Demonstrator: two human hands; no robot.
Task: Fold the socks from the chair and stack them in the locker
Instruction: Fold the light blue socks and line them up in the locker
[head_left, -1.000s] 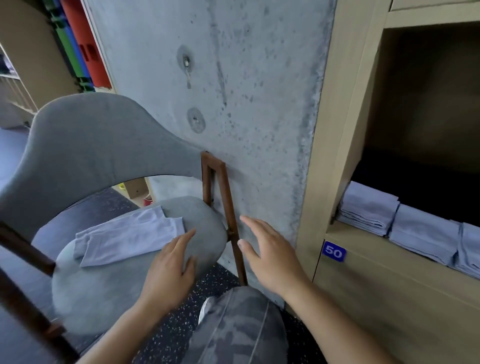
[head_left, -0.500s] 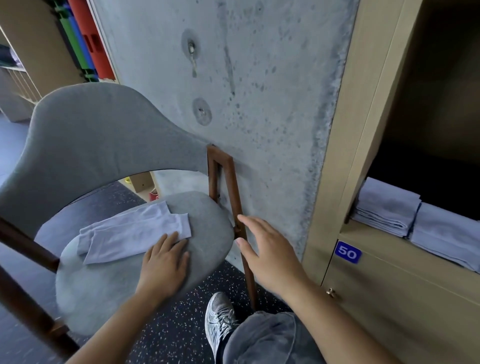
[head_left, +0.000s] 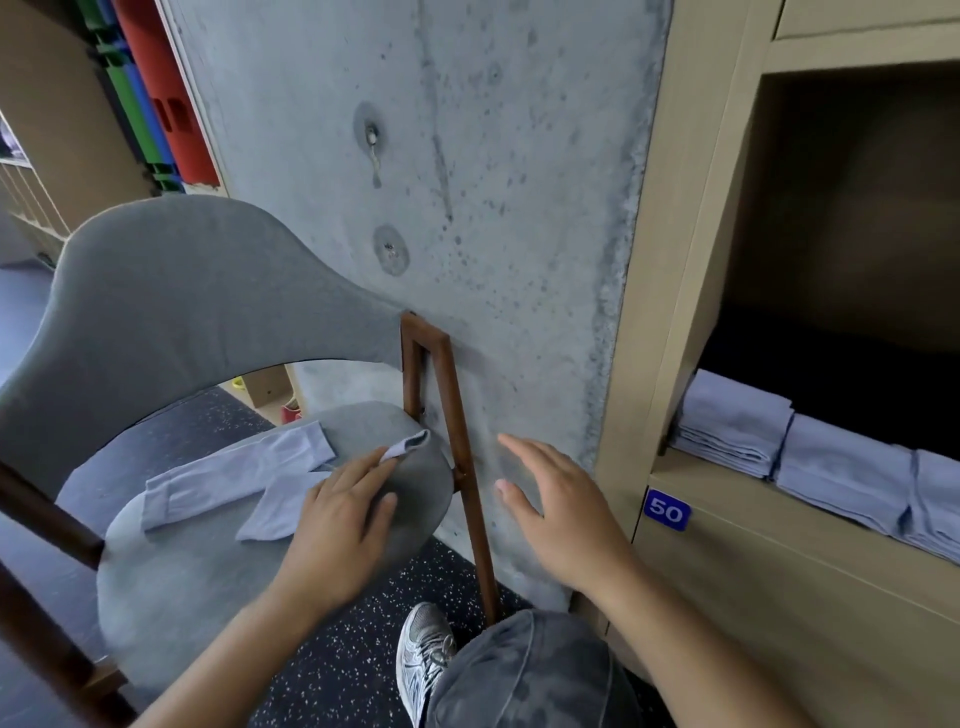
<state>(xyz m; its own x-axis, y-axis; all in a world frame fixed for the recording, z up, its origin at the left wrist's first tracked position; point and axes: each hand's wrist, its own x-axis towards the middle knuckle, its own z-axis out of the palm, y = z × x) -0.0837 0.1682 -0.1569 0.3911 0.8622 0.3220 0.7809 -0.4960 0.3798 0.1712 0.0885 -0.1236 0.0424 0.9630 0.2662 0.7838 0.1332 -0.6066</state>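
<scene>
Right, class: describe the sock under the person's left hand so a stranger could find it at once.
Start at the grey chair beside the concrete wall. Two pale blue socks lie on its seat. The left hand rests on the nearer sock, whose end is lifted at the fingertips, while the other sock lies flat and untouched.

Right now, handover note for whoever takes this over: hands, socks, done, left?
Left hand: on the chair seat, fingers pressing on one sock whose cuff has lifted near the fingertips.
Right hand: open, holding nothing, hovering between chair and locker.
Second sock: flat on the seat, unfolded.
Done: folded stacks line the locker shelf.
Left: fold both socks, stack them in the locker.
</scene>
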